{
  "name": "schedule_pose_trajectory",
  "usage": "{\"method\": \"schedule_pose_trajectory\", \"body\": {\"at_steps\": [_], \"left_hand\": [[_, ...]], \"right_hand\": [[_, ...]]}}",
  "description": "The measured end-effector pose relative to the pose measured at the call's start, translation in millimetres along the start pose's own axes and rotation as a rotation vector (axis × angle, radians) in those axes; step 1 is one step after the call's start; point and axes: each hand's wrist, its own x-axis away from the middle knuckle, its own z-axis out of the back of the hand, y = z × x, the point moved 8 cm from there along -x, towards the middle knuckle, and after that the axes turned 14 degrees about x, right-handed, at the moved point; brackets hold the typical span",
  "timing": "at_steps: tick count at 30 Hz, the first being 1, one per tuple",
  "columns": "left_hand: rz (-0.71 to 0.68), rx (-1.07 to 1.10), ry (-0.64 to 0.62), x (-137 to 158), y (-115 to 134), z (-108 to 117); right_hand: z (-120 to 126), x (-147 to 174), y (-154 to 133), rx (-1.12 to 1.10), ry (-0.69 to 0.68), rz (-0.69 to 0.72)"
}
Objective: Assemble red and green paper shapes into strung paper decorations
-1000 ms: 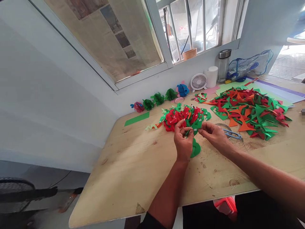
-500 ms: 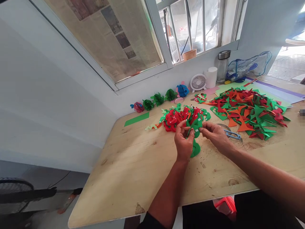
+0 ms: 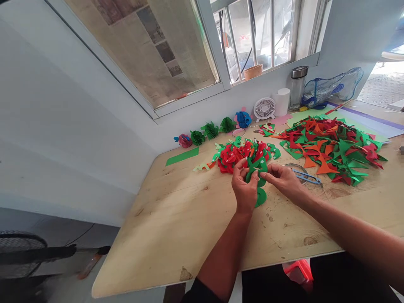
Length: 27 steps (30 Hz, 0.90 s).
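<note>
Between thumb and fingers, my left hand [image 3: 245, 185] grips a green paper cutout [image 3: 261, 165] with small white patches on it. My right hand [image 3: 280, 179] is pinched at the cutout's right edge, its fingertips touching the paper. Below them another rounded green cutout [image 3: 261, 198] shows, partly covered by my left hand. Just behind my hands lies a heap of red paper cutouts [image 3: 229, 156], also with white patches, with green pieces around it. A blue tool with a long slim handle [image 3: 307, 176] lies right of my right hand.
A big pile of red, orange and green paper scraps [image 3: 334, 147] covers the right side of the wooden table [image 3: 164, 235]. Along the wall stand paper balls [image 3: 211, 130], a small white fan [image 3: 264, 109], a white roll [image 3: 282, 102] and a glass bottle [image 3: 297, 90]. A green strip [image 3: 182, 156] lies left.
My right hand has shifted slightly left and down against the green cutout, and its fingertips now meet the paper near my left thumb. My left hand keeps its grip.
</note>
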Motion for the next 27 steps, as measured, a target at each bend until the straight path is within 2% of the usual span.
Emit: {"method": "schedule_pose_trajectory", "body": {"at_steps": [6,13,18,23,27], "left_hand": [[0.004,-0.009,0.063,1.7,1.3,1.6],[0.012,0.043,0.078,0.5,-2.7,4.0],[0.051,0.103,0.038,-0.8,-3.9,1.8],[0.119,0.246,0.068,-3.0,-12.0,5.8],[0.126,0.213,-0.017,-4.1,-18.6,1.4]], "right_hand": [[-3.3,-1.7,3.9,0.043,-0.008,0.022],[-9.7,-2.8,8.5,-0.045,-0.061,0.037],[-11.7,-1.5,8.6,-0.081,-0.095,-0.007],[-4.7,-0.7,2.1,-0.092,-0.069,-0.046],[-1.4,-0.4,0.8,-0.062,-0.055,-0.056]]}}
